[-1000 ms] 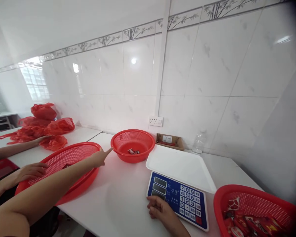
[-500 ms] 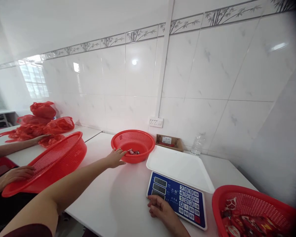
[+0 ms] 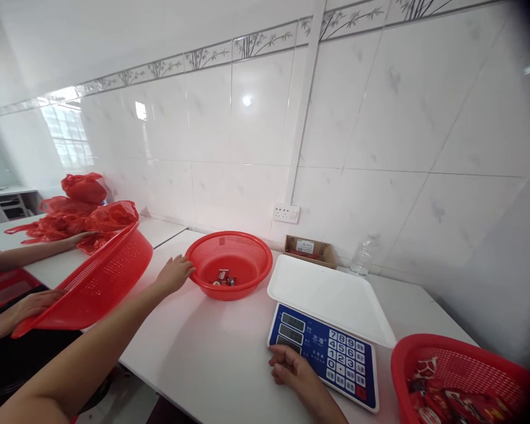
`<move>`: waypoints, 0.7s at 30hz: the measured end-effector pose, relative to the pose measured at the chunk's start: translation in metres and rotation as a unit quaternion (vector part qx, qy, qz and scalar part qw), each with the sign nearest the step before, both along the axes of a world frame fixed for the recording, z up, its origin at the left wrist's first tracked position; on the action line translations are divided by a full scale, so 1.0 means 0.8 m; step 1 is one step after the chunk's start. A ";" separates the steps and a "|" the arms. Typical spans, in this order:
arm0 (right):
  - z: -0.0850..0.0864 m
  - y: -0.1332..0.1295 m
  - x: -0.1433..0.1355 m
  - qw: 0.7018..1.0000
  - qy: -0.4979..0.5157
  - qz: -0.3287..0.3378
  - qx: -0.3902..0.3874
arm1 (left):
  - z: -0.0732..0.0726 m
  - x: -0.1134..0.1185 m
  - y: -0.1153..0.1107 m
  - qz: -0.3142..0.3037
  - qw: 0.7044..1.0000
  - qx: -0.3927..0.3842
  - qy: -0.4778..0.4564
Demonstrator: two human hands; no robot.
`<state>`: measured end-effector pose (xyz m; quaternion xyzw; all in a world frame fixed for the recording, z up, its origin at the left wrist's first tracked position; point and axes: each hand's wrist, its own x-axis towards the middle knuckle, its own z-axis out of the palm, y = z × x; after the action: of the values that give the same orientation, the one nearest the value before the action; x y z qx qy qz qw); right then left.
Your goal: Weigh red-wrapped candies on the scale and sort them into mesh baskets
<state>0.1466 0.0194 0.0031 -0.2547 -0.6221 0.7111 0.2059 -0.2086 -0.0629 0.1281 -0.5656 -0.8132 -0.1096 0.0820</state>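
Observation:
My left hand (image 3: 175, 274) reaches to the left rim of a round red basket (image 3: 229, 235), its fingertips at the edge. A few small wrapped packets (image 3: 224, 277) lie in the bottom of that basket. The left thumb is hard to see, and what the fingers grip is partly hidden. My right hand (image 3: 291, 371) rests at the lower left corner of the blue scale (image 3: 324, 353), fingers loosely curled and apart, holding nothing. A white tray (image 3: 329, 294) sits on top of the scale.
Another red basket (image 3: 463, 353) with red packets stands at the lower right. At left, a person's hands hold a tilted red basket (image 3: 110, 282) and touch red bags (image 3: 83, 188). A cardboard box (image 3: 310, 250) and clear bottle (image 3: 364, 254) stand by the wall.
The middle basket has moved left and nearer, and my left hand has shifted left to its rim. The person's tilted basket has turned slightly. My right hand has barely moved.

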 end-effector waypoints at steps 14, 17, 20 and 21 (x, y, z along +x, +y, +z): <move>-0.008 -0.006 -0.001 0.999 0.006 -0.024 0.047 | -0.040 0.122 -0.006 -0.202 0.978 0.035 0.029; -0.011 -0.018 -0.003 0.992 -0.012 -0.058 0.110 | -0.031 0.100 -0.003 -0.199 0.979 0.028 0.036; -0.007 -0.038 0.002 0.982 -0.045 -0.090 0.162 | -0.031 0.081 0.002 -0.148 0.988 0.019 0.028; -0.002 -0.045 0.006 0.979 -0.054 -0.099 0.171 | -0.034 0.077 0.005 -0.129 0.991 0.019 0.025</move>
<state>0.1515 -0.0168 0.0015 -0.3141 -0.7168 0.5552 0.2816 -0.1467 -0.0587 0.1010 -0.6667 -0.7290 -0.1206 0.0976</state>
